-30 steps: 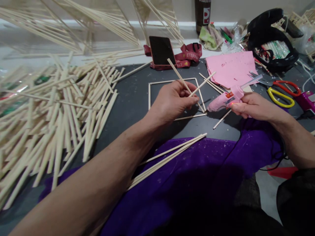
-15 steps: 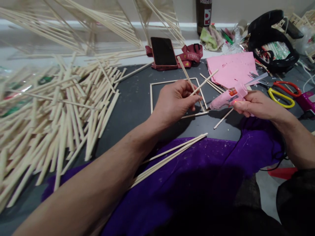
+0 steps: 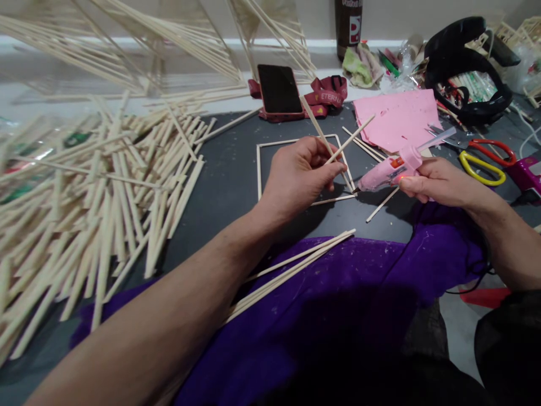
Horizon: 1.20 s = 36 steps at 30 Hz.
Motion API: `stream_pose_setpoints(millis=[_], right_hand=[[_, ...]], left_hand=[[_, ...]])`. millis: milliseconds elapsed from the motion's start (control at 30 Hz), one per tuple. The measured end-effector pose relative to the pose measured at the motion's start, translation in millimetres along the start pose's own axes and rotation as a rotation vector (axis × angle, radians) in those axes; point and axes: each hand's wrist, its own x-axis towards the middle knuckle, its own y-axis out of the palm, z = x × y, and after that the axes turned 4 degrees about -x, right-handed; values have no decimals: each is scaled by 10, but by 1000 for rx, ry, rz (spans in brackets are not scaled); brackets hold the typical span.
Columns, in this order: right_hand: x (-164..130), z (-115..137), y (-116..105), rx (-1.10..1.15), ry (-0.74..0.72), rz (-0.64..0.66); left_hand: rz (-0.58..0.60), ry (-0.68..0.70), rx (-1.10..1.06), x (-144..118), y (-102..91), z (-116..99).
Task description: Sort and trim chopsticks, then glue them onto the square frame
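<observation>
Pinched in my left hand [image 3: 302,172] are thin wooden sticks [image 3: 357,135] that cross each other above a square stick frame [image 3: 291,141]. The frame lies flat on the dark table, its middle partly hidden under that hand. My right hand [image 3: 435,177] is wrapped round a pink glue gun [image 3: 386,172] with a clear glue stick in its back end. The gun's nozzle is at the frame's near right corner; whether it touches the wood I cannot tell. A loose stick [image 3: 382,204] lies below the gun.
A big heap of sticks [image 3: 105,192] covers the left side. Several sticks [image 3: 291,270] rest on purple cloth [image 3: 338,316] in front. Behind are a phone [image 3: 279,90] and lanyard [image 3: 332,97], pink sheet [image 3: 397,115], scissors [image 3: 482,168], black case [image 3: 469,84] and bottle [image 3: 349,28].
The glue gun has shifted very slightly left and down at the frame's corner. My left hand keeps its hold on the sticks, almost unmoved.
</observation>
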Motion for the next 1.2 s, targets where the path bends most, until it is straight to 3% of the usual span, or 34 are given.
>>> stream_pose_setpoints(millis=[500, 767, 1033, 1200], right_hand=[[-26, 30, -17, -87, -94, -9], [-26, 22, -3, -99, -82, -28], [-8, -1, -16, 9, 20, -1], [-8, 2, -15, 32, -15, -13]], left_hand=[[8, -65, -31, -23, 24, -60], [11, -62, -12, -22, 21, -77], [11, -53, -25, -17, 20, -62], [2, -46, -34, -13, 18, -40]])
